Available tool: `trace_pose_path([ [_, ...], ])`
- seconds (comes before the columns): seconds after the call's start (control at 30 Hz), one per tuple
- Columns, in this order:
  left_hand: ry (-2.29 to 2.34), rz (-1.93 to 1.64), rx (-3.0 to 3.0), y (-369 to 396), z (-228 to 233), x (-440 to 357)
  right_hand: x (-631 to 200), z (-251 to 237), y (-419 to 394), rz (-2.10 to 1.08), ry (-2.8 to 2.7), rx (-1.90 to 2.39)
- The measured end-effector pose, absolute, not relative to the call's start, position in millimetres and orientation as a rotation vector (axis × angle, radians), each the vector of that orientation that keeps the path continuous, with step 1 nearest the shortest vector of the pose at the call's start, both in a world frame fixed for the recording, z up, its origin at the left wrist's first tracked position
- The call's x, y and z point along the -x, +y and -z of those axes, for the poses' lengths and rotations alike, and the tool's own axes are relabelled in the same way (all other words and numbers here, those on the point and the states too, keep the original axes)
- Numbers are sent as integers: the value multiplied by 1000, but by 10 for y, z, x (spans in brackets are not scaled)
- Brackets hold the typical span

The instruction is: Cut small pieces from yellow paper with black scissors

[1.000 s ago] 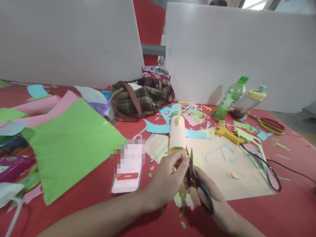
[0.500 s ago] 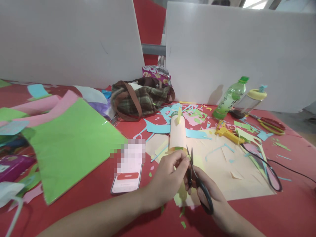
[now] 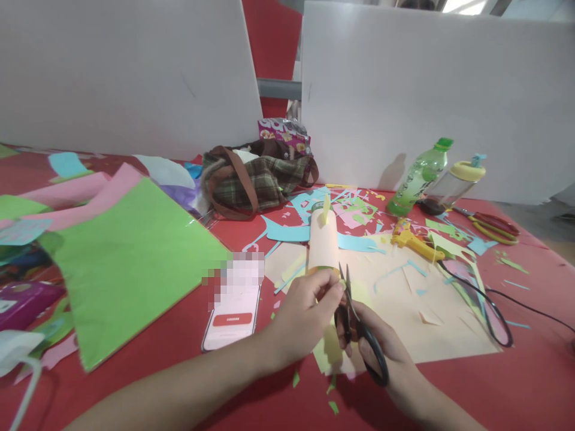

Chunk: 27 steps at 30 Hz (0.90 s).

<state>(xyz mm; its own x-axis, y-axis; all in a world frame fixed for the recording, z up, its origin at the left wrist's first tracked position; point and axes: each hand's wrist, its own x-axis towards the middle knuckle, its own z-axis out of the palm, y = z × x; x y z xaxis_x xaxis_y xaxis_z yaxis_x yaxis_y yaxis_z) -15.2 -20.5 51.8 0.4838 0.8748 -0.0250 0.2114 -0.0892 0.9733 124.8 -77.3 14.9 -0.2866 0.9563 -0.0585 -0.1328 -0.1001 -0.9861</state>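
On the red table (image 3: 516, 383), littered with paper offcuts, I am mid-cut, I judge: my left hand (image 3: 305, 320) pinches a small yellow paper piece (image 3: 331, 347) low in front of me, while my right hand (image 3: 381, 350) grips the black scissors (image 3: 359, 329) — blades nearly closed. Next comes turning the paper a little and making a careful snip.

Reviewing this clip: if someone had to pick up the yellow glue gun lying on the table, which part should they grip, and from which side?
Probably the yellow glue gun is best gripped around its thick body, coming from above. It lies flat on the peach paper sheet, with its black cord trailing toward the right edge, so approach from the cord-free side.
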Motion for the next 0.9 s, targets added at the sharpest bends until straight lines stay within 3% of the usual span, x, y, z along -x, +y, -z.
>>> trace_pose_path([
  [0.9,967,-471,-1875,-33,-707,313,-1235,-163,-773,-1554,-1241,1049],
])
